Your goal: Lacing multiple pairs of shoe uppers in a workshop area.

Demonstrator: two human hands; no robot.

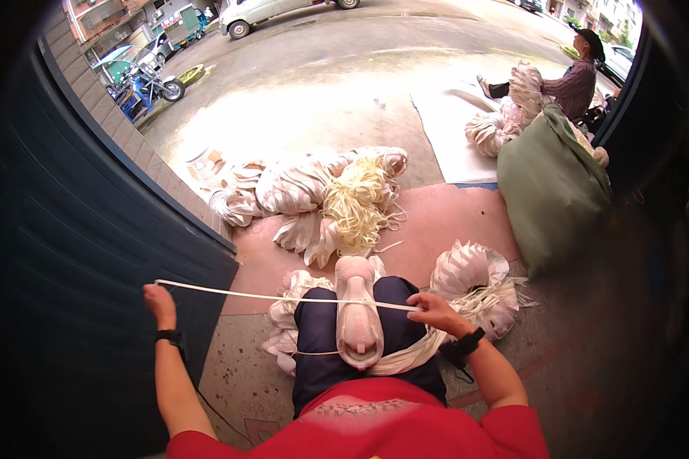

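A pale pink shoe upper point(360, 336) lies lengthwise across my lap, between my thighs in dark trousers. A flat cream shoelace point(245, 294) is stretched across it from side to side. Out to the left, my left hand point(159, 303) is closed on one stretch of the lace, next to the dark door. My right hand point(436, 312) pinches the lace just right of the upper. A hank of cream laces point(409, 355) lies over my right thigh. Another thin strand runs leftward from the upper over my left thigh.
Bundled uppers point(291, 187) and a heap of cream laces point(360, 200) lie ahead. More bundles sit by my knees, one at right point(471, 275). A green sack point(551, 191) stands at right, near a seated person point(578, 84). A dark door point(122, 229) borders my left.
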